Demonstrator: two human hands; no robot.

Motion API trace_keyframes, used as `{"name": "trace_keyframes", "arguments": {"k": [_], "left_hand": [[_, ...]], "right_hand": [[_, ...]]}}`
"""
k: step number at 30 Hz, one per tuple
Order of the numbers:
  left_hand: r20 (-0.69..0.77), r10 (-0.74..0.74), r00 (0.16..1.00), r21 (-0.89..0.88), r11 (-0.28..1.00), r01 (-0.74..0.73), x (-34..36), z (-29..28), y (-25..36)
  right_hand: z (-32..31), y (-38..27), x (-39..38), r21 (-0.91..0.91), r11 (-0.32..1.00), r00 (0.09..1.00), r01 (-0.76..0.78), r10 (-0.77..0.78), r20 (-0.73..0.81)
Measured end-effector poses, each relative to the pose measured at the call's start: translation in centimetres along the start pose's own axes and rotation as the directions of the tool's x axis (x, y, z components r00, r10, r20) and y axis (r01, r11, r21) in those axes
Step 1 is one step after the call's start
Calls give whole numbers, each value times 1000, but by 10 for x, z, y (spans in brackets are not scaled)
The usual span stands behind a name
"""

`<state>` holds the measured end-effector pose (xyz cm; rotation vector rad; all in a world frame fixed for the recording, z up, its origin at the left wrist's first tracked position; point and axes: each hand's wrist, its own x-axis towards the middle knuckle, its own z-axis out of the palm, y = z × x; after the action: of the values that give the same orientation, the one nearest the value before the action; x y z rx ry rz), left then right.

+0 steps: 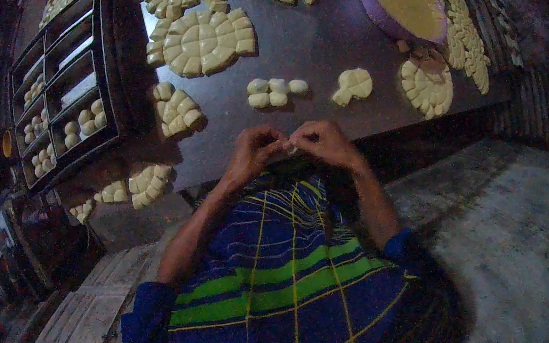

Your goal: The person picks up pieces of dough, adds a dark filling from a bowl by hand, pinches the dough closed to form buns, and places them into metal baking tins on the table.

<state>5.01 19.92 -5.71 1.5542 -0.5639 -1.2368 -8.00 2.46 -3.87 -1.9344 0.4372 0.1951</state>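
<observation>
Dough (pixel 291 147) sits as a small pale bit between the person's hands in the head view, at the middle of the frame, just above the patterned shirt. The left hand (pixel 258 153) and right hand (pixel 326 142) meet there, fingers curled and thumb and fingertips pinching the bit from both sides; its exact shape is too dark to tell.

Shaping looks part-way done. Rounded balls (pixel 71 134) lie in lower compartments of the divided rack (pixel 106 62) at the upper left, and these seem finished. A short cluster of plump pieces (pixel 276 85) rests on the table (pixel 318 35) just above the hands, with a smaller cluster (pixel 355 83) to its right. Broad slabs of joined pieces (pixel 203 41) spread across the top of the frame, and more pieces (pixel 462 33) line the upper right, beyond the purple bowl (pixel 376 6). Much of this probably remains to be worked, though which clusters are waiting cannot be told.
</observation>
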Motion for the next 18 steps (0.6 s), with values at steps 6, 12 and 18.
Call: {"name": "trace_keyframes", "arguments": {"k": [6,12,18], "left_hand": [[39,216,976,-284,939,-196,9,5,-20],[123,100,987,-494,869,-27,8,3,-13],[158,148,976,-454,889,-62,12,3,2]], "right_hand": [[-10,18,6,153,971,980,-182,166,113],[-4,9,7,403,882,970,-243,229,83],[-12,4,6,340,907,966,-250,207,158]]}}
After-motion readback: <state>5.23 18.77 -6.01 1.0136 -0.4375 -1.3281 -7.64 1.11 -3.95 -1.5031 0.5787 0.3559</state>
